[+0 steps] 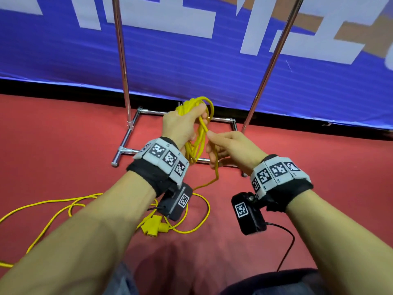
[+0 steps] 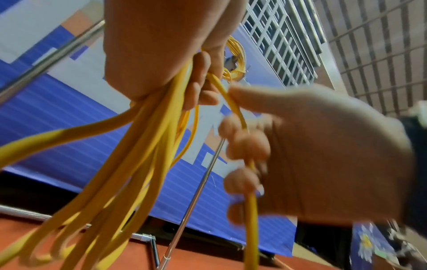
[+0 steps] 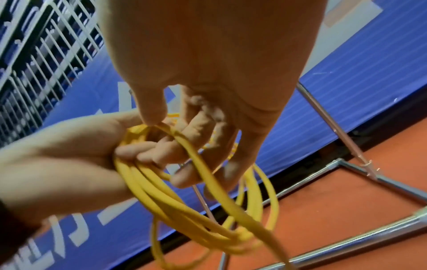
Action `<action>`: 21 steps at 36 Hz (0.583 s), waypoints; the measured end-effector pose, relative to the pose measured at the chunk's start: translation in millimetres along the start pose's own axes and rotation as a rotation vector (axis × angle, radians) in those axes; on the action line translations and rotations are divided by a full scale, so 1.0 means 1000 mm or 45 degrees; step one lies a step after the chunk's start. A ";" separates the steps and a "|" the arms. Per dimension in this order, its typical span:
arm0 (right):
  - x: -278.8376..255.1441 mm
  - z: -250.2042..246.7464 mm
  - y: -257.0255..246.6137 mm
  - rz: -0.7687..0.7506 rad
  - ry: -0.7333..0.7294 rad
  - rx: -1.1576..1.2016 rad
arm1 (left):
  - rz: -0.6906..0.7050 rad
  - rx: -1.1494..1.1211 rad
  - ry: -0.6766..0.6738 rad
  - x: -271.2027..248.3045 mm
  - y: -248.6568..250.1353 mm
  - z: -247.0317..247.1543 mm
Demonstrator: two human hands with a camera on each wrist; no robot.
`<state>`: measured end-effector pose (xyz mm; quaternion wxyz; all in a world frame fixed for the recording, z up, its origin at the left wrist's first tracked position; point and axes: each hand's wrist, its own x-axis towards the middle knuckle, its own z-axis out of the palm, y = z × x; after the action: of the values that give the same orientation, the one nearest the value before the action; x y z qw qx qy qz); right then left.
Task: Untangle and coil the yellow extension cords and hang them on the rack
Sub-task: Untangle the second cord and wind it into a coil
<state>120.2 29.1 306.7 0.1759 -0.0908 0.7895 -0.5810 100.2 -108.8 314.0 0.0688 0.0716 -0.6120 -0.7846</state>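
Observation:
My left hand [image 1: 188, 122] grips a bundle of yellow cord loops [image 1: 196, 143] in front of the chrome rack [image 1: 122, 60]; the loops hang below its curled fingers [image 2: 201, 85]. My right hand [image 1: 215, 143], just right of it, pinches one strand of the same cord [image 3: 196, 160] between thumb and fingers, close to the left hand's fingers. From there the strand drops to the red floor and joins loose yellow cord [image 1: 42, 203] lying at the lower left. Yellow plugs [image 1: 153, 226] lie on the floor under my left wrist. Another yellow coil [image 2: 238, 54] shows high up behind my left hand.
The rack's chrome base frame [image 1: 125, 139] stands on the red floor [image 1: 63, 135] right below my hands, its two poles rising on either side. A blue banner [image 1: 191, 67] closes off the back. A black cable [image 1: 285, 248] trails from my right wrist camera.

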 end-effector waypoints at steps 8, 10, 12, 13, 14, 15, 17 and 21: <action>0.001 -0.008 0.013 -0.026 -0.002 -0.063 | 0.014 -0.162 0.113 0.018 0.001 -0.014; 0.002 -0.006 0.011 -0.077 0.039 -0.091 | -0.014 -0.174 0.114 0.018 -0.003 -0.013; 0.004 -0.004 0.008 -0.131 0.074 -0.102 | -0.028 -0.165 0.092 0.014 -0.008 -0.010; 0.005 -0.003 0.006 -0.157 0.088 -0.102 | -0.032 -0.149 0.072 0.010 -0.011 -0.008; 0.006 -0.002 0.005 -0.179 0.098 -0.104 | -0.039 -0.122 0.051 0.007 -0.013 -0.005; 0.007 0.000 0.003 -0.196 0.105 -0.110 | -0.052 -0.094 0.025 0.004 -0.015 -0.002; 0.008 0.002 0.002 -0.213 0.117 -0.130 | -0.082 -0.062 -0.025 -0.002 -0.017 0.005; 0.006 0.002 0.001 -0.188 0.115 -0.087 | -0.053 -0.064 -0.009 -0.003 -0.017 0.008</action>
<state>115.5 25.0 304.2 0.0936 -0.1283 0.8071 -0.5686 101.4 -96.3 299.3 0.0518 0.0798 -0.5907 -0.8013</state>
